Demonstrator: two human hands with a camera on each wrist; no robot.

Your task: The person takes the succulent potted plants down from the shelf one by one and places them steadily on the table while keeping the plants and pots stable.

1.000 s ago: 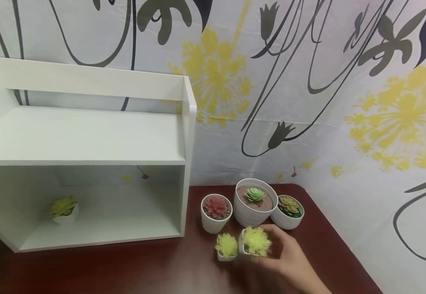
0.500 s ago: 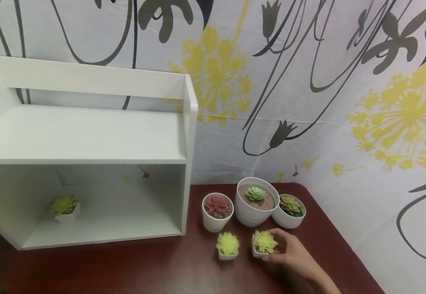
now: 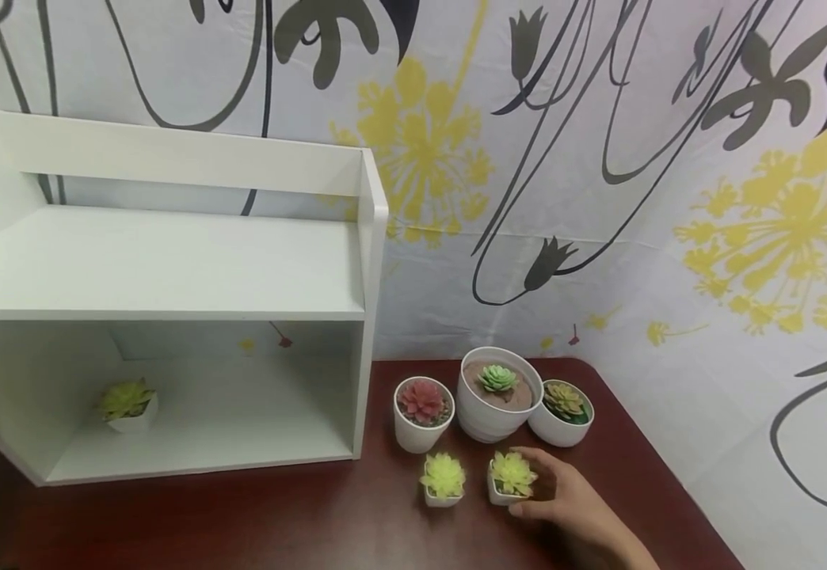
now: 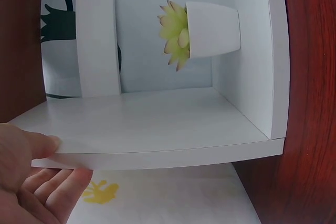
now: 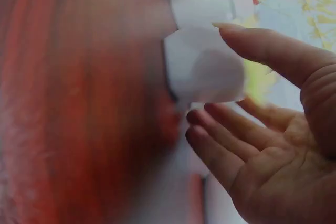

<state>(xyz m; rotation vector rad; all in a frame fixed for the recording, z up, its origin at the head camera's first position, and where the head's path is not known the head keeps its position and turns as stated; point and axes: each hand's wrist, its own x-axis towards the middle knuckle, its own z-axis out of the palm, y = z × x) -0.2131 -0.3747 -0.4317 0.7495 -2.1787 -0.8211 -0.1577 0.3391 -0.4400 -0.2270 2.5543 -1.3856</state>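
Observation:
In the head view, my right hand (image 3: 563,491) is around a small white square pot with a yellow-green succulent (image 3: 511,476) on the dark red table. The right wrist view shows thumb and relaxed fingers spread on either side of the white pot (image 5: 205,66), the thumb casting a shadow on it. Left of it stands a matching potted succulent (image 3: 443,478). At the far left, my left hand (image 4: 37,171) grips the edge of the white shelf's side panel (image 4: 157,160), thumb inside, fingers outside. Inside the shelf sits another small potted succulent (image 4: 212,30).
Behind the small pots stand a white pot with a red succulent (image 3: 422,412), a larger pot with a green one (image 3: 492,412) and a low round bowl (image 3: 562,423). The white two-tier shelf (image 3: 171,261) fills the left side. Patterned cloth (image 3: 599,198) hangs behind.
My right hand has moved the small potted succulent rightward, apart from its twin, and its thumb has since come slightly away from the pot. The left hand stays on the shelf panel.

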